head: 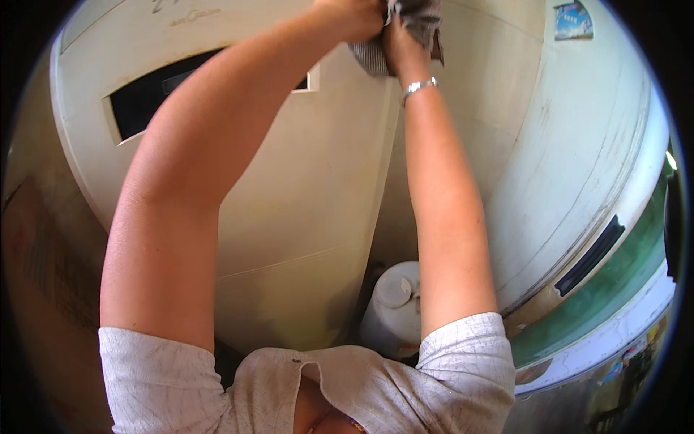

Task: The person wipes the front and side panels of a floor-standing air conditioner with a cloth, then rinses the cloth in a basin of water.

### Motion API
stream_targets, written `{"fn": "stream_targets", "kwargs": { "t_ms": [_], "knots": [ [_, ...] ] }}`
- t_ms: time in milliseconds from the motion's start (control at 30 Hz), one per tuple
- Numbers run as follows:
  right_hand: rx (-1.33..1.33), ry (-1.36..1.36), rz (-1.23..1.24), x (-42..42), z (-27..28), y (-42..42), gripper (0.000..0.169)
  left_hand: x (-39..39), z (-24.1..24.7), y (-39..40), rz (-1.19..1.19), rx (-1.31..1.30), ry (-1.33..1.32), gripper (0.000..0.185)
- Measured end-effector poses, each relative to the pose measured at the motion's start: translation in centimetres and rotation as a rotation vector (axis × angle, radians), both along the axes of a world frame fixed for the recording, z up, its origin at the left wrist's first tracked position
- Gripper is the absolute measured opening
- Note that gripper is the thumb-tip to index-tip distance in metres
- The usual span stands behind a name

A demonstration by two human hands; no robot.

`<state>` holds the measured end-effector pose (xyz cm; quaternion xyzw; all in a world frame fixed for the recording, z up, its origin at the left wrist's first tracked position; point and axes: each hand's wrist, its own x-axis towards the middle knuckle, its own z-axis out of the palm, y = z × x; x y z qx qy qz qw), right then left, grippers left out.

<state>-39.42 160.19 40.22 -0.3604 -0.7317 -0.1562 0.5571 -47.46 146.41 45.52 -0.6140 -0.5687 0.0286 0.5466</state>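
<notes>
Both my arms are raised in front of me, with the hands at the top edge of the view. A crumpled grey-brown striped cloth (371, 57) is bunched between and around them. My left hand (359, 17) is curled against the cloth's left side, and the frame's edge cuts off part of it. My right hand (405, 50), with a silvery bracelet at the wrist, is partly covered by cloth, so its fingers are hidden. Behind the hands stands a large cream panel (303, 200) with a dark rectangular opening (135, 111) and some writing near the top.
Low between my arms is a whitish plastic jug (391, 293) with a round cap. A pale panel (574, 141) curves along the right, bearing a small blue sticker (573, 21). Beyond its lower edge lie a black strip (590, 256) and a green surface (591, 304).
</notes>
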Motion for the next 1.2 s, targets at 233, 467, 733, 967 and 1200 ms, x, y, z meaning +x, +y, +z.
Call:
{"fn": "stream_targets", "kwargs": {
  "t_ms": [233,467,733,967,1200],
  "knots": [
    [0.281,0.24,0.215,-1.8,-11.0,0.8,0.044,-1.9,-7.5,1.9,-0.179,0.023,0.159,0.028],
    [0.041,0.491,0.512,-3.8,-26.0,-4.0,0.052,-2.9,-21.6,1.6,-0.298,-0.125,0.205,0.031],
    [-0.322,0.294,0.372,-3.5,-36.7,-7.8,0.058,-4.3,-33.6,1.0,-0.198,-0.608,0.099,0.037],
    [-0.131,0.177,0.309,-3.4,-27.8,-2.7,0.056,-5.6,-27.6,2.7,-0.499,-0.035,0.052,0.02],
    [-0.308,0.077,0.404,0.0,-15.3,-1.7,0.051,-1.3,-13.1,0.9,-0.215,-0.161,-0.2,0.037]
  ]
}}
